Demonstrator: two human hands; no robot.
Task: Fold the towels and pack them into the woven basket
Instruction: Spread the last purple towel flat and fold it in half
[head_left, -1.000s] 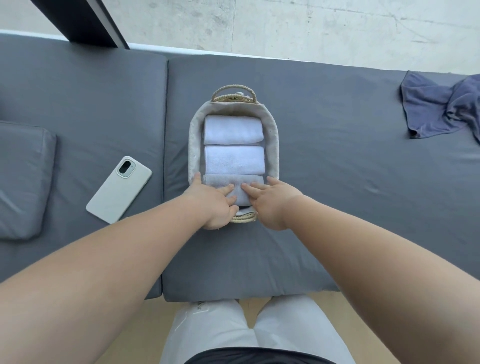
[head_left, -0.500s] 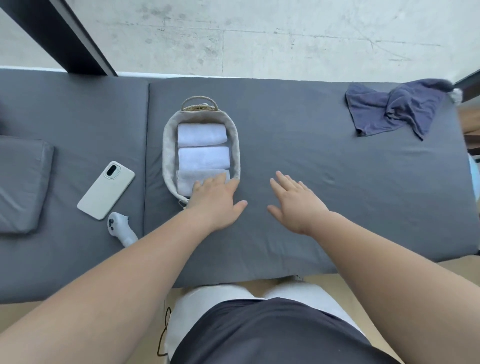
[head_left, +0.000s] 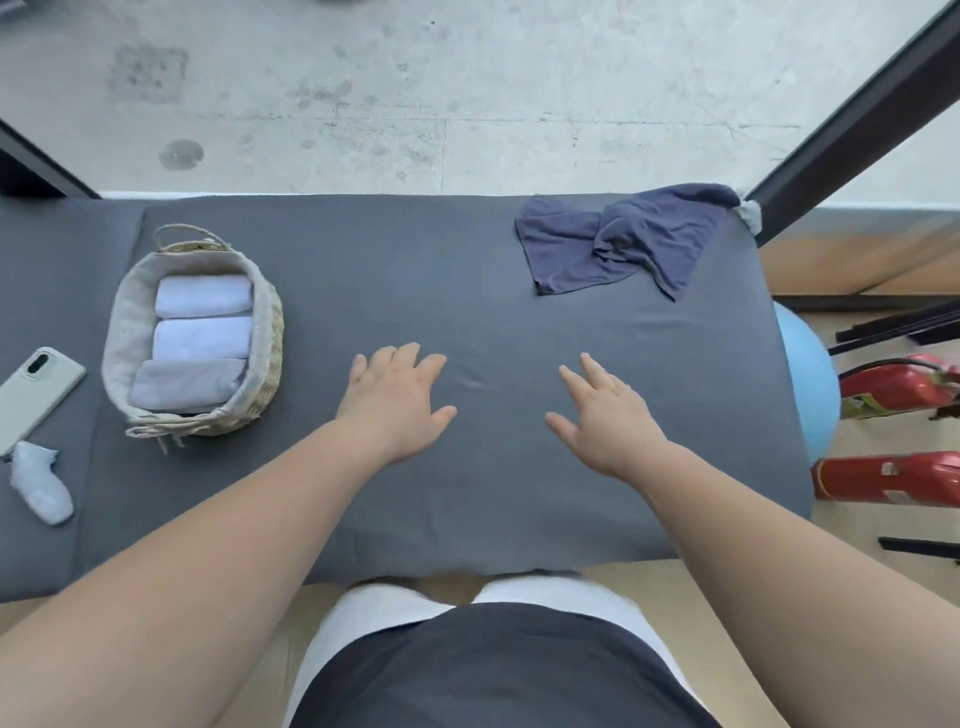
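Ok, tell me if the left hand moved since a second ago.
Yes. The left hand left the woven basket and is now to its right over the mat.

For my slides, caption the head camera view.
Left hand and right hand open over the grey cushion; three folded towels in the woven basket; a dark blue towel lies crumpled.

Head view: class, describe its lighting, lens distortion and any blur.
Head view: soft, even daylight, hardly any shadows; the wide-angle lens curves the right edge of the grey padded mat; the white trousers at the bottom look smeared, the oval woven basket sharp.
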